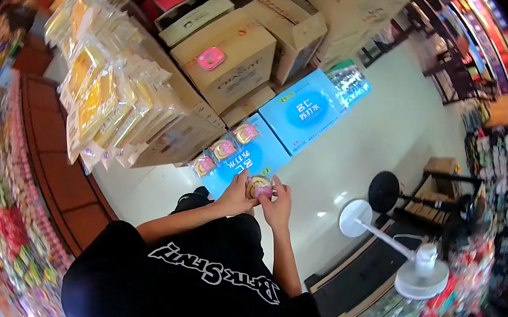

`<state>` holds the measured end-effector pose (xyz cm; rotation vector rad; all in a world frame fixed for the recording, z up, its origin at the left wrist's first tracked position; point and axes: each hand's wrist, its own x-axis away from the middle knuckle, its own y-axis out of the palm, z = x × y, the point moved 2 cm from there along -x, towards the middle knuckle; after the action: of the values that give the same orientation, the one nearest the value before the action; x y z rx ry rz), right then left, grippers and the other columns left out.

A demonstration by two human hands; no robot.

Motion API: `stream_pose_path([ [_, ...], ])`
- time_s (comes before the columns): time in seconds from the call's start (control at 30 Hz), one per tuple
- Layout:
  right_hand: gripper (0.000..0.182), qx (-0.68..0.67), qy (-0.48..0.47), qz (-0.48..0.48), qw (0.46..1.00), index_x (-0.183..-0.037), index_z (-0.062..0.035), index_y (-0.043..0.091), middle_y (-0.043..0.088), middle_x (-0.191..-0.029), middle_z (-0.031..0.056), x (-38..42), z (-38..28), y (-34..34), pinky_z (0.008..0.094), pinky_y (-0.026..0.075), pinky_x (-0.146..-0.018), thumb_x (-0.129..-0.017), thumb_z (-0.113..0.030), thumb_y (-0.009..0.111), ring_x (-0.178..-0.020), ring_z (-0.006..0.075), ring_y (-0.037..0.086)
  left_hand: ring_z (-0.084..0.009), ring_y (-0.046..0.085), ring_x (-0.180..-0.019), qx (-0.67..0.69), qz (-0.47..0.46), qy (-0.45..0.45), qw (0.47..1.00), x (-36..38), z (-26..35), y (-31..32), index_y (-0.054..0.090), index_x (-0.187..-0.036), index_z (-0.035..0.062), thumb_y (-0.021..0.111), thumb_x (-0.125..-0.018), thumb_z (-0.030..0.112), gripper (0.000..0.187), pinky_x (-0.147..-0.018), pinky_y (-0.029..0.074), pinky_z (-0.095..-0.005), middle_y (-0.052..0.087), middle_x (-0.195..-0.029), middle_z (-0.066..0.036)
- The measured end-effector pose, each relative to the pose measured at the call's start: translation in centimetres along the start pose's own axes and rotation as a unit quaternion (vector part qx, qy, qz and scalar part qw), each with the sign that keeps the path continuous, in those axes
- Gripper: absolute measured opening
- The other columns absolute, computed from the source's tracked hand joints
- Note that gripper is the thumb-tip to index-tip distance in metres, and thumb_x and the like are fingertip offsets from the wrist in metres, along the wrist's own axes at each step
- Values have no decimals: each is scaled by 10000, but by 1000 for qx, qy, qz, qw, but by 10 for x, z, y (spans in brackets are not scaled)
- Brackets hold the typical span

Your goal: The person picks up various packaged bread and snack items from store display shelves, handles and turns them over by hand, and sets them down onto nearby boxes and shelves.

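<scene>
My left hand and my right hand hold a small clear-wrapped packet between them, in front of my body. It is round and cream-coloured with a pink part; what is inside is too small to make out. My fingers are closed on its two sides. Just beyond, three similar packets lie in a slanting row on a blue carton: a far one, a middle one and a near one.
Another blue carton stands beyond, beside shrink-wrapped bottles. Brown cardboard boxes, one bearing a pink case, stand behind. Bagged yellow goods are piled at the left. A white fan is at the right.
</scene>
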<state>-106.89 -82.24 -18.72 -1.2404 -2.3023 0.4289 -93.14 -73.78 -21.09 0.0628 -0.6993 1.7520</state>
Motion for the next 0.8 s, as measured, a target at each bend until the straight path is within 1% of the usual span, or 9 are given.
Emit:
stream_pose_path([
  [0.13, 630, 29, -48, -76, 996, -1302, -3, 537, 546, -1022, 165, -27, 4, -16, 353, 527, -794, -709, -141, 700, -886, 270, 624, -445, 413, -1259, 60, 18, -56, 997, -6, 3, 11, 170, -1412, -134, 807, -717, 389, 1077, -1041, 389, -445, 347, -1358, -348],
  [0.23, 635, 21, -44, -139, 989, -1309, 7, 527, 543, -1027, 160, -37, 5, -19, 345, 535, -775, -720, -146, 706, -878, 261, 634, -314, 593, -1025, 43, 68, -54, 995, -2, 0, 17, 194, -1416, -130, 819, -705, 328, 1051, -858, 516, -365, 450, -1262, -303],
  [0.43, 634, 39, -25, -184, 982, -1323, 22, 509, 539, -1035, 172, -41, 22, -10, 337, 554, -755, -740, -140, 696, -850, 248, 643, -360, 566, -1084, 37, 90, -81, 992, 8, -7, 28, 191, -1421, -127, 801, -706, 414, 1085, -886, 506, -410, 420, -1290, -326],
  [0.47, 626, 94, -55, -186, 977, -1324, 23, 504, 541, -1044, 191, -42, 22, -11, 342, 553, -754, -743, -129, 682, -839, 268, 644, -391, 532, -1128, 77, 87, -98, 988, 10, -5, 30, 195, -1427, -113, 801, -694, 430, 1095, -937, 477, -430, 403, -1297, -338],
  [0.57, 619, 113, -85, -171, 975, -1322, 20, 503, 544, -1056, 207, -45, 26, -17, 348, 547, -744, -746, -127, 674, -843, 281, 638, -458, 422, -1224, 129, 90, -112, 981, 14, 13, 33, 174, -1402, -163, 779, -694, 487, 1135, -1043, 376, -450, 387, -1307, -366],
  [0.6, 619, 158, -130, -157, 966, -1323, 18, 499, 545, -1058, 221, -49, 24, -20, 352, 546, -737, -745, -122, 671, -853, 291, 638, -458, 426, -1216, 120, 105, -117, 980, 9, 14, 38, 179, -1408, -149, 782, -683, 475, 1131, -1040, 381, -444, 402, -1277, -359],
  [0.7, 633, 163, -112, -163, 967, -1291, 54, 506, 574, -1033, 247, -63, 24, -30, 426, 490, -848, -745, -218, 678, -947, 383, 592, -455, 435, -1205, 147, 131, -123, 973, -3, 17, 53, 186, -1417, -132, 778, -682, 433, 1100, -1039, 385, -437, 415, -1250, -348],
  [0.73, 637, 146, -93, -171, 970, -1290, 53, 507, 577, -1021, 244, -71, 29, -31, 427, 485, -864, -739, -216, 682, -962, 386, 590, -457, 442, -1198, 155, 143, -120, 970, -6, 20, 55, 203, -1424, -109, 767, -680, 405, 1066, -1027, 396, -440, 414, -1248, -348],
  [0.8, 649, 157, -107, -181, 965, -1323, 37, 487, 564, -1073, 224, -93, 43, -33, 377, 533, -770, -740, -161, 693, -873, 320, 652, -457, 450, -1185, 179, 165, -123, 962, -24, 16, 64, 219, -1422, -103, 762, -679, 405, 1052, -1015, 405, -443, 420, -1239, -347],
])
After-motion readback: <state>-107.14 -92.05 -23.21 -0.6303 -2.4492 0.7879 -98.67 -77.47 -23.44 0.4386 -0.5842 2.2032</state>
